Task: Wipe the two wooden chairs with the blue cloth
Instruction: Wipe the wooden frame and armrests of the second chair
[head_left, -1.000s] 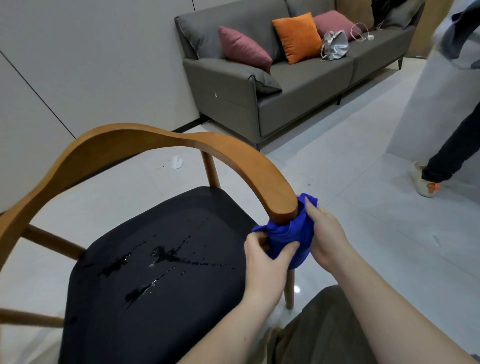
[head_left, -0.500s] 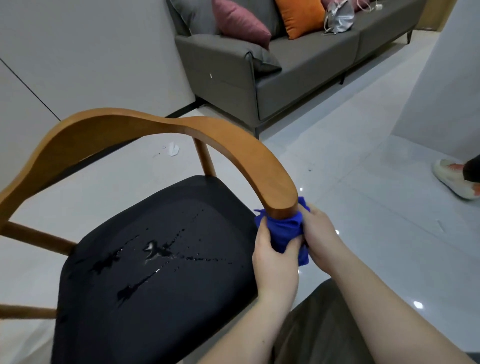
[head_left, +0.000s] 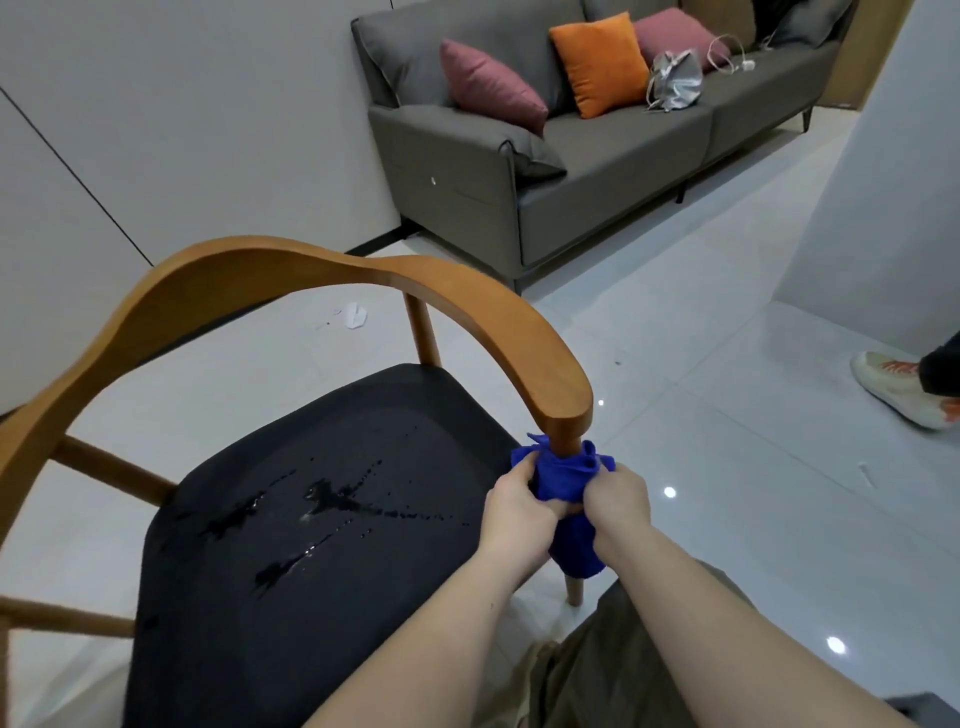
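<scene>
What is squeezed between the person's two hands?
In the head view, the blue cloth, wrapped round the chair's front leg, sits between the left hand and the right hand, both gripping it.

Both bare forearms reach forward from the lower edge, close together. The left hand (head_left: 519, 514) and right hand (head_left: 618, 499) meet fingers to fingers, each curled tightly round the bunched blue cloth (head_left: 563, 475) wrapped about the round wooden chair leg (head_left: 574, 590).
</scene>
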